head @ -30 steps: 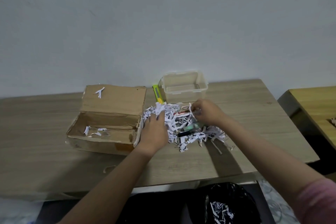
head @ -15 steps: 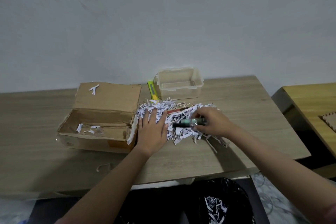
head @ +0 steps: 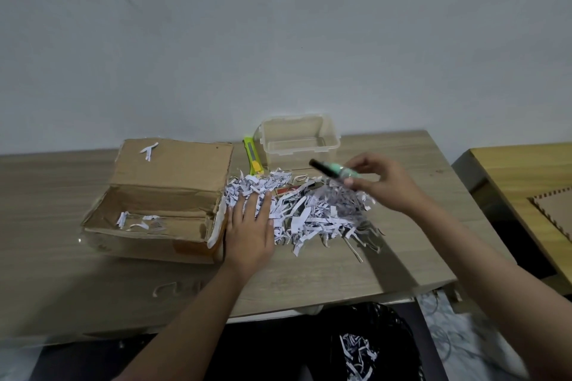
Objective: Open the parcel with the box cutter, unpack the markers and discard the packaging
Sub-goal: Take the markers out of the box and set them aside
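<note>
Now your right hand (head: 383, 184) fingers pinch the green marker (head: 335, 170) above the shredded paper (head: 309, 213), left hand (head: 249, 233) fingers flat and spread on it.

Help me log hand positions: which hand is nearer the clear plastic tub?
Right. The right hand, holding a green marker with a black cap, hovers just in front of the clear plastic tub; the left hand rests flat on the shredded white paper, farther off.
</note>
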